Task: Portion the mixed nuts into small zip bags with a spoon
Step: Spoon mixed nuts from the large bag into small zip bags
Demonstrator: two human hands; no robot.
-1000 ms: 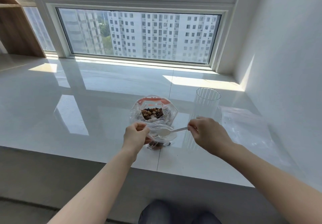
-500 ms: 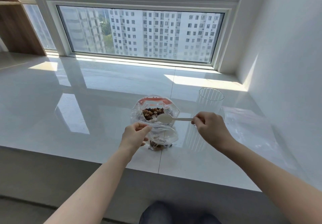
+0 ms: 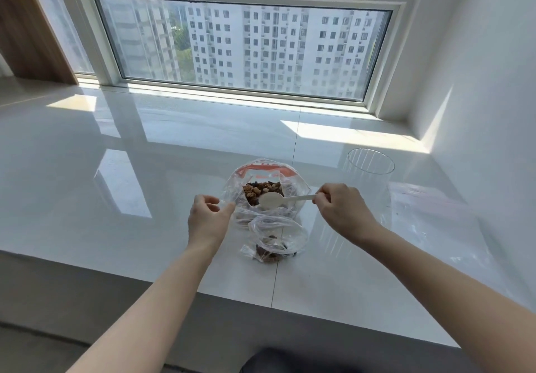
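Far left: a wooden shelf unit (image 3: 26, 30) stands against the window wall, at the back edge of the glossy white tiled bench (image 3: 116, 169).

Left hand (image 3: 207, 217): hovers above the bench just left of the large clear zip bag with an orange-red seal strip (image 3: 265, 190). Grip loosely curled, thumb and forefinger apart, with the fingertips at the bag's left edge. Contact with the plastic cannot be confirmed; nothing is visibly clasped.

Large bag: stands open at bench centre. The mixed nuts (image 3: 262, 191), brown and dark pieces, sit inside it.

White plastic spoon (image 3: 278, 199): bowl lies over the mouth of the large bag, just in front of the nuts, with the handle running right. Whether the bowl carries any nuts cannot be told.

Small clear zip bag (image 3: 275, 238): sits directly in front of the large bag, touching it, nearer the bench's front edge. Mouth gapes open; a small amount of nuts lies at its bottom.

Right hand (image 3: 342, 210): grip closed, pinching the end of the spoon handle between thumb and fingertips.

Right of the hand: a clear ribbed plastic cup (image 3: 368, 178), upright. Further right, flat clear plastic bags (image 3: 429, 207) lie on the bench near the white wall.
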